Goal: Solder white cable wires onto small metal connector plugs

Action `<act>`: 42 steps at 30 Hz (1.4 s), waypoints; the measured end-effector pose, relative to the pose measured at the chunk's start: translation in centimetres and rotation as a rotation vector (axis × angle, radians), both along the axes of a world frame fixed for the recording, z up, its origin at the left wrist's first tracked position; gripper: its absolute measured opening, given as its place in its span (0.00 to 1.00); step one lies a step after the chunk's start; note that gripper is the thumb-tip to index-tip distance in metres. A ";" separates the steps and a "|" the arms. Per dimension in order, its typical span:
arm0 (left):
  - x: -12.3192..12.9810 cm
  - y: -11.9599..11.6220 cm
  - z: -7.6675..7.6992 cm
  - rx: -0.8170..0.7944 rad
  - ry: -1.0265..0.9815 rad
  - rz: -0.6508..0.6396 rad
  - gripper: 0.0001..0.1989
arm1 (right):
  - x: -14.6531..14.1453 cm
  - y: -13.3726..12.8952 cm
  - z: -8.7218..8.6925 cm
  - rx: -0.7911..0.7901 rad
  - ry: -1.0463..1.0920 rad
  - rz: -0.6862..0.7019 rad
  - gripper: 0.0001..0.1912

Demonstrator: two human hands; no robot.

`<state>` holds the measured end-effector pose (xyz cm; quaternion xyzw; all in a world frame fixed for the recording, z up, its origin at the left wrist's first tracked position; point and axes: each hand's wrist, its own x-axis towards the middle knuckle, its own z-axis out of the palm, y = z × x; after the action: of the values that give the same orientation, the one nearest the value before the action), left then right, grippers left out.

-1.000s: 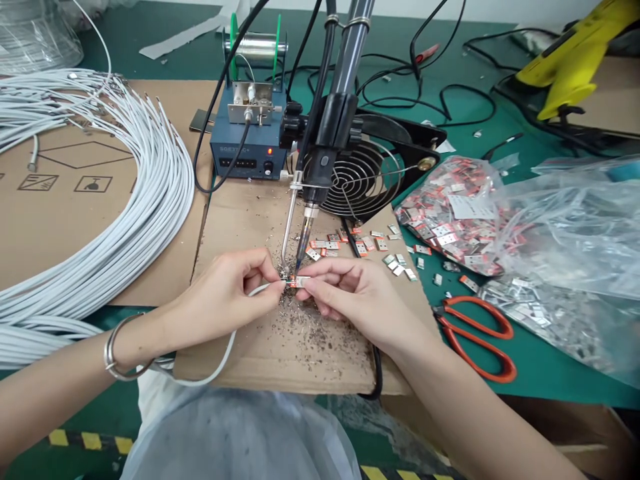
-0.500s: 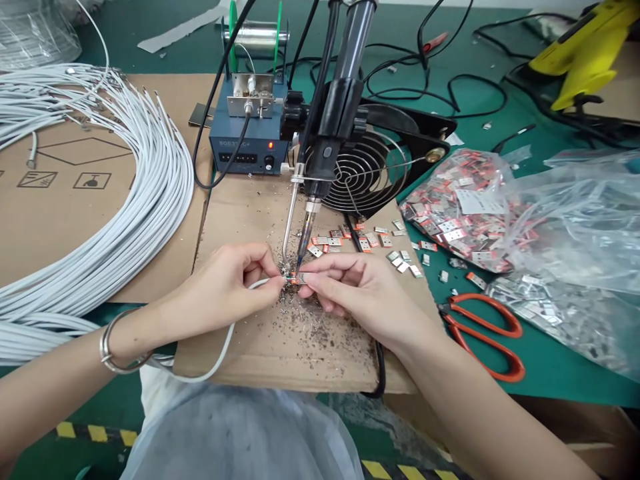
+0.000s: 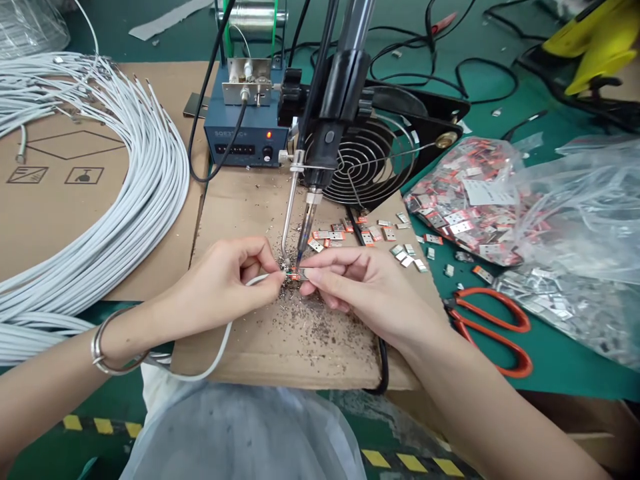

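Green surface (image 3: 175, 48) spans the upper frame, with cardboard (image 3: 240, 220) over its middle. At the centre, the right hand (image 3: 357, 277) pinches a small orange-and-metal connector (image 3: 295, 275), and the left hand (image 3: 240, 273) pinches a white cable (image 3: 224, 347) at its left end. Soldering iron (image 3: 308, 217) just above; contact cannot be told. Since a second ago only the view has shifted; both grips match, so the pieces seem kept steady. Loose connectors (image 3: 389, 234) lie right of centre, coiled cables (image 3: 165, 193) at left.

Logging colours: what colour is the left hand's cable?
The cable is whitish, shown best in the head view.
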<state>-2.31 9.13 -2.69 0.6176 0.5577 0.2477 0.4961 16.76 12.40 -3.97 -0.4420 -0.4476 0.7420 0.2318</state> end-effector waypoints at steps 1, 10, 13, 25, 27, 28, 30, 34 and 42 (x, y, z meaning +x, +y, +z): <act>0.0 0.0 0.0 0.002 -0.007 0.002 0.04 | 0.0 0.0 0.0 -0.005 0.000 -0.002 0.13; 0.1 -0.2 0.0 -0.004 -0.013 0.009 0.05 | 0.1 -0.1 -0.1 -0.013 0.027 0.004 0.13; 0.0 -0.2 0.0 -0.017 -0.017 0.010 0.05 | 0.3 -0.1 0.0 -0.031 0.040 0.010 0.13; 0.1 0.0 -0.3 -0.012 0.043 -0.012 0.05 | 0.0 0.0 0.0 -0.005 0.010 0.007 0.10; 0.0 0.0 -0.4 -0.008 0.041 -0.016 0.05 | 0.1 0.0 0.0 0.004 0.010 0.013 0.10; 0.0 0.0 -0.4 -0.007 0.041 -0.016 0.05 | 0.2 0.0 0.0 0.006 0.008 0.016 0.10; 0.0 -0.2 -0.5 -0.003 0.044 -0.013 0.06 | 0.2 0.0 -0.1 0.011 0.007 0.025 0.10; 0.0 -0.5 -0.4 0.003 0.031 0.005 0.06 | 0.2 0.0 0.0 0.000 0.031 0.036 0.09; 0.0 -0.6 -0.5 0.001 0.026 0.005 0.06 | 0.3 -0.1 -0.1 0.028 0.052 0.050 0.09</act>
<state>-2.29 8.50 -3.14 0.6197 0.5654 0.2413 0.4879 17.06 12.29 -4.11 -0.4082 -0.4626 0.7524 0.2309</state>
